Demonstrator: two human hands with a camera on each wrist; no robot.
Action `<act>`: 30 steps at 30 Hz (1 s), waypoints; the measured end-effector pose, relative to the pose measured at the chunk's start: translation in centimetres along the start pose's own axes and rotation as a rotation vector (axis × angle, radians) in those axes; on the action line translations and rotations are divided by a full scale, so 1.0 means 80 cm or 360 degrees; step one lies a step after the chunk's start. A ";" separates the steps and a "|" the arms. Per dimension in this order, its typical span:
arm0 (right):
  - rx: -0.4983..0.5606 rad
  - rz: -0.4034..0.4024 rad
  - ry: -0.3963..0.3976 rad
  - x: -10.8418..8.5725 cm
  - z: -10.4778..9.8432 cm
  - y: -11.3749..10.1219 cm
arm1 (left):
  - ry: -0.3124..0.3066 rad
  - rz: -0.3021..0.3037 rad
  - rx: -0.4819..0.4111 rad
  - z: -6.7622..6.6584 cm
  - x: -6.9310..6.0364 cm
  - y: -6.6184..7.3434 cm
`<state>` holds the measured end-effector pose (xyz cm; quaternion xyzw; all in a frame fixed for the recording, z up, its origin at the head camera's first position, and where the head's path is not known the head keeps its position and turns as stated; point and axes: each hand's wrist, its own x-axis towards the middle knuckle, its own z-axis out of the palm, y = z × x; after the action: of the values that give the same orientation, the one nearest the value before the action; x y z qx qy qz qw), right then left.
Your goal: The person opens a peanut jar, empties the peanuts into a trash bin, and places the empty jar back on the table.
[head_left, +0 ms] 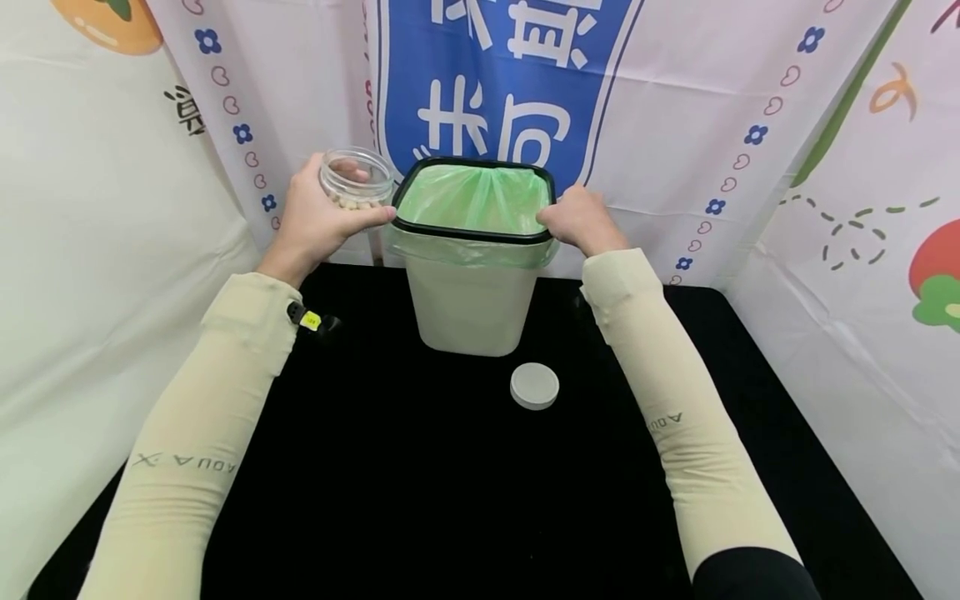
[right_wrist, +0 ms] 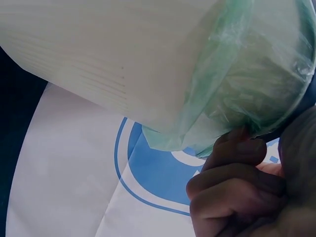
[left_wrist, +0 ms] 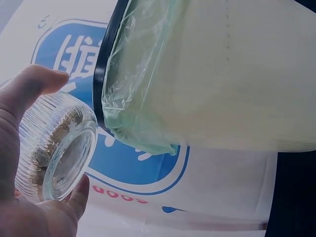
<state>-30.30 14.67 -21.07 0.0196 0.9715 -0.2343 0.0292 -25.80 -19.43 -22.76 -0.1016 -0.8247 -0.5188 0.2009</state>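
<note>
My left hand (head_left: 318, 221) grips a clear jar (head_left: 375, 182) at the left of a trash bin (head_left: 472, 304). The jar has no lid on and stands near upright, with small pale pieces low inside. In the left wrist view, my thumb and fingers curl around the jar's ribbed side (left_wrist: 69, 111), just beside the bin. A green bag (head_left: 480, 204) lines the bin and folds over its outside under a black rim (head_left: 472, 234). At the right edge, my right hand (head_left: 583, 219) pinches the rim, its fingers (right_wrist: 232, 182) curled below it.
A round white lid (head_left: 534, 385) lies on the black tabletop (head_left: 420, 475) in front of the bin. Printed cloth (head_left: 660, 108) hangs close behind it, and more cloth stands at both sides. A small dark device (head_left: 311, 320) sits at my left wrist.
</note>
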 end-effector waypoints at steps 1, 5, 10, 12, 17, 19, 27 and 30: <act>-0.0001 0.0001 0.0004 0.000 0.000 0.000 | 0.0003 0.0005 0.0018 0.000 0.001 0.000; 0.0019 0.0008 0.0016 0.000 0.001 0.000 | 0.0014 0.0025 0.0084 0.001 0.007 0.002; 0.0045 0.0027 0.0004 -0.002 0.000 -0.001 | 0.0036 0.0032 0.0150 0.001 0.015 0.004; 0.0038 0.0029 -0.0009 -0.003 0.000 -0.001 | 0.0049 0.0029 0.0169 0.002 0.017 0.006; 0.0040 0.0026 -0.0021 -0.004 0.000 -0.001 | 0.0064 0.0030 0.0205 0.003 0.023 0.012; 0.0041 0.0027 -0.0015 -0.004 0.001 -0.002 | 0.0056 0.0018 0.0214 0.002 0.025 0.014; 0.0043 0.0035 0.0012 -0.002 0.003 -0.001 | 0.0035 -0.0021 0.0309 0.002 0.035 0.018; 0.0045 0.0042 0.0013 -0.003 0.003 -0.001 | 0.0049 -0.0009 0.0356 0.004 0.037 0.017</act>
<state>-30.04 14.49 -21.27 0.0337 0.9679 -0.2474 0.0282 -27.99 -18.65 -20.47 -0.0682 -0.8746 -0.4255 0.2221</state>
